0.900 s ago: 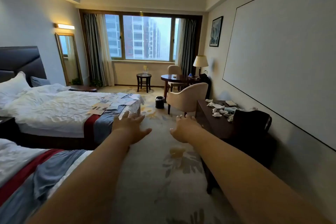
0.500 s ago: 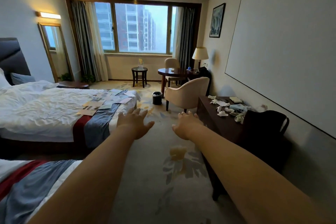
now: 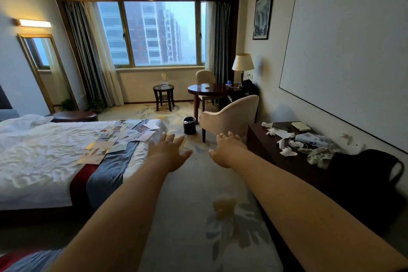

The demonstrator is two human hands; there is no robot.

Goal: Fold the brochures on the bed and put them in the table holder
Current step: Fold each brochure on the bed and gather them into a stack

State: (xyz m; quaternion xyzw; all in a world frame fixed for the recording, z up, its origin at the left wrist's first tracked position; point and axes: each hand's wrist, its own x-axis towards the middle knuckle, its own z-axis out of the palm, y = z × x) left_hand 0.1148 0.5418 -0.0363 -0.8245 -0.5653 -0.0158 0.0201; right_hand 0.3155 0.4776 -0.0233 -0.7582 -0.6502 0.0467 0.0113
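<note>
White linen covers the bed (image 3: pixel 44 161) at the left, with a blue and red runner (image 3: pixel 106 174) across its foot. Patterned carpet (image 3: pixel 189 216) fills the floor between the bed and a dark desk (image 3: pixel 276 161) along the right wall, which carries crumpled tissues and small clutter. Beyond, a wide window (image 3: pixel 159 33) faces tall buildings. A beige armchair (image 3: pixel 231 117) stands just beside the desk's far end, near a round dark table (image 3: pixel 207 90), and a small side table (image 3: pixel 163 89) stands under the window. The brochures (image 3: pixel 119 137) lie loose and flat, scattered over the runner and the linen at the foot of the bed, some overlapping. Both bare arms reach forward over the carpet. The left hand (image 3: pixel 170 152) is just beside the bed's foot corner, fingers spread and grasping nothing; the right hand (image 3: pixel 225 149) is likewise loose and empty, fingers splayed, seen below the armchair. A black bin (image 3: pixel 189 125) stands on the carpet past the bed. A clear holder (image 3: pixel 164 80) stands upright on the side table, well apart from the brochures.
</note>
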